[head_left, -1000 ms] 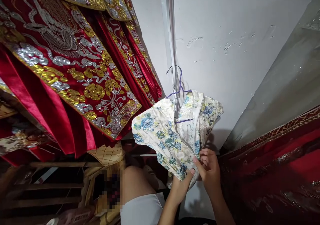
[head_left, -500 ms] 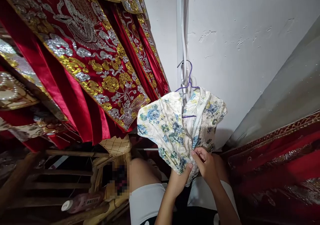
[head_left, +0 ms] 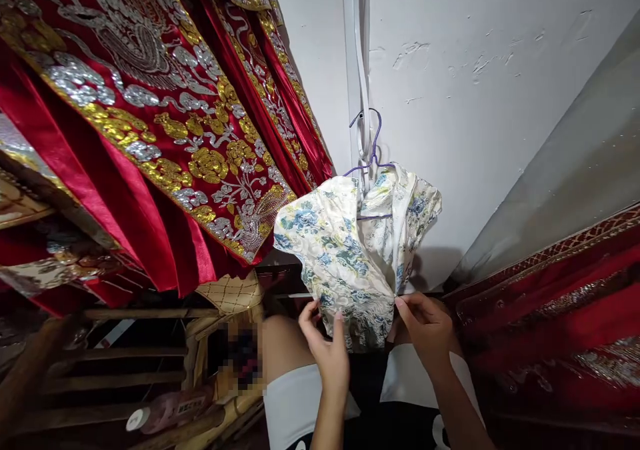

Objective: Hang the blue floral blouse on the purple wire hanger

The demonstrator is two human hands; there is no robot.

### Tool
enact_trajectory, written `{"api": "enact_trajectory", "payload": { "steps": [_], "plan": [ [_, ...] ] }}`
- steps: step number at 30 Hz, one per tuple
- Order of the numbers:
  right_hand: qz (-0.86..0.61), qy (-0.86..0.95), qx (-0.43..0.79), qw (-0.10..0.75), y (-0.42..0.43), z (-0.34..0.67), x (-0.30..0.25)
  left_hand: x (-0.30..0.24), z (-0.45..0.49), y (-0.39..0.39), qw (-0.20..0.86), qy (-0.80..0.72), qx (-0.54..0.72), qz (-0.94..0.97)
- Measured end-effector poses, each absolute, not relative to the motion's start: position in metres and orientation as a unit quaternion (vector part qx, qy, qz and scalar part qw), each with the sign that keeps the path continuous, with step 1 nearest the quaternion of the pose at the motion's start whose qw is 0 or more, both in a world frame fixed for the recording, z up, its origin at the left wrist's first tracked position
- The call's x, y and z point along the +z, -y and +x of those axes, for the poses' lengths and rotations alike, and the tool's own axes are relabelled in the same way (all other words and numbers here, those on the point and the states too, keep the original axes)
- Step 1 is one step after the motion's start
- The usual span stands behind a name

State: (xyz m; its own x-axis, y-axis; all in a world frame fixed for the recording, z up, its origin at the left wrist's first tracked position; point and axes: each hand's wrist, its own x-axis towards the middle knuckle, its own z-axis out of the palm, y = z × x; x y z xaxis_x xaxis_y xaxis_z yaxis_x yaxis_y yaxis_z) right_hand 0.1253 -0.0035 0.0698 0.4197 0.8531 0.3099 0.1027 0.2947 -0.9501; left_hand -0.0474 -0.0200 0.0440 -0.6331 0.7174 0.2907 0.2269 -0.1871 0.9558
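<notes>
A cream blouse (head_left: 325,250) with blue and yellow-green flowers hangs from a purple hanger (head_left: 376,140). Its front has a deep V opening, and part of the hanger's lower bar shows inside. At the blouse's lower left edge is my left hand (head_left: 327,353), thumb and fingers apart, the fingertips touching the fabric. My right hand (head_left: 430,327) pinches the blouse's front edge at the bottom of the V between thumb and index finger. The right hand's other fingers are curled and partly hidden.
A red satin hanging (head_left: 210,163) with gold and silver sequins fills the left side. Below it stands a bamboo-like seat frame (head_left: 115,383) with a capped bottle (head_left: 165,411). White straps (head_left: 356,57) run down the wall. Red embroidered cloth (head_left: 560,330) is at the right.
My left hand has moved left from the blouse's lower middle to its side edge, its fingers spreading. My right hand has shifted slightly right, and the blouse's V opening is wider.
</notes>
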Motion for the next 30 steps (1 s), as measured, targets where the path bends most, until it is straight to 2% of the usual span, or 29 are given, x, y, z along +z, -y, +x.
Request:
{"api": "enact_trajectory", "payload": {
  "steps": [6,9,12,17,21,24,27,30],
  "plan": [
    [-0.528,0.45,0.322,0.645,0.012,0.117,0.079,0.074,0.002,0.012,0.34,-0.525,0.528,0.574],
    [-0.527,0.424,0.359,0.642,0.012,0.113,0.079,0.077,0.009,0.0,0.358,-0.51,0.529,0.576],
    [-0.506,0.348,0.457,0.643,0.007,0.108,0.075,0.072,0.007,-0.005,0.358,-0.504,0.533,0.578],
    [-0.447,0.306,0.618,0.569,-0.002,0.103,0.068,0.06,0.002,0.0,0.358,-0.512,0.539,0.565],
    [-0.464,0.393,0.632,0.481,-0.003,0.11,0.077,0.061,-0.002,0.002,0.436,-0.501,0.533,0.524],
    [-0.474,0.431,0.628,0.441,-0.003,0.119,0.087,0.065,-0.001,0.003,0.449,-0.494,0.536,0.517],
    [-0.486,0.431,0.626,0.432,-0.003,0.127,0.091,0.067,0.002,0.004,0.451,-0.487,0.533,0.525],
    [-0.491,0.403,0.617,0.464,-0.004,0.131,0.089,0.068,0.005,0.006,0.448,-0.478,0.525,0.543]
  ]
}}
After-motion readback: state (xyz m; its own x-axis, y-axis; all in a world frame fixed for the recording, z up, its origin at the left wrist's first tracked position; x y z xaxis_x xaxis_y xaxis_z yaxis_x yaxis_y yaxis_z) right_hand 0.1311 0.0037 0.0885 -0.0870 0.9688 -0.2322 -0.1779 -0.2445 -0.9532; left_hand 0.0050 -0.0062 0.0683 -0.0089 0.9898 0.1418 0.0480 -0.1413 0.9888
